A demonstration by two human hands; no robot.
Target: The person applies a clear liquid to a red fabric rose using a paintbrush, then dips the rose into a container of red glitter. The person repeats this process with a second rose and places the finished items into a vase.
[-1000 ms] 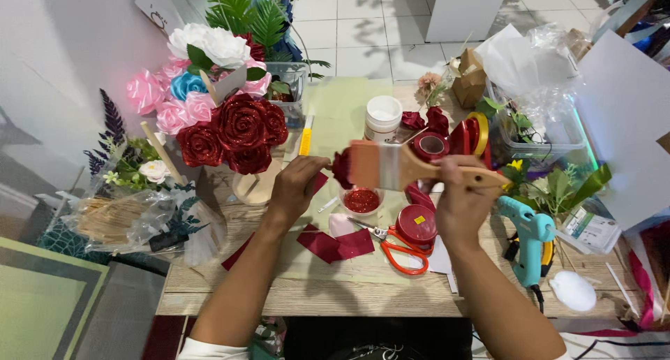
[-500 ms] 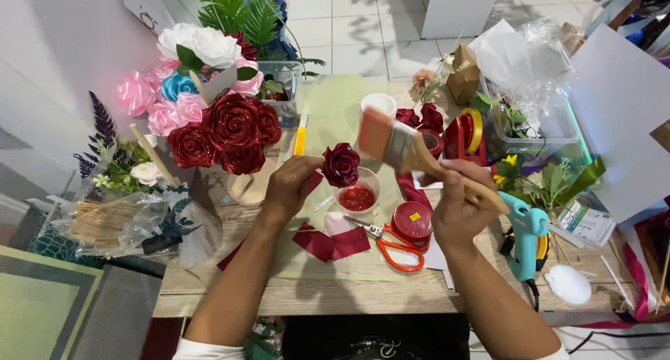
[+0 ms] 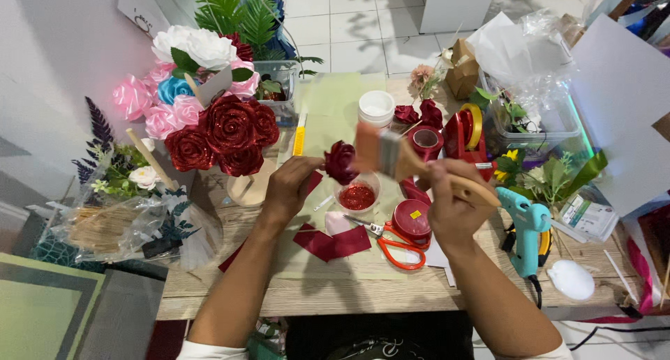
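My left hand (image 3: 292, 185) pinches the stem of a small dark red ribbon rose (image 3: 340, 162) and holds it above a clear bowl of red glitter (image 3: 357, 195). My right hand (image 3: 453, 201) grips the wooden handle of a flat paintbrush (image 3: 391, 154). The bristles point left and touch the right side of the rose. Both hands hover over the wooden table (image 3: 293, 290).
A bouquet of glittered red roses (image 3: 227, 133) with pink, blue and white ribbon roses stands at the left. Orange scissors (image 3: 391, 245), red ribbon rolls (image 3: 413, 219), a teal glue gun (image 3: 525, 227), a white jar (image 3: 377, 107) and a yellow cutter (image 3: 299, 138) lie around the bowl.
The brush has swung down from the back of the table to the rose. The rose has stayed over the glitter bowl in my left hand.
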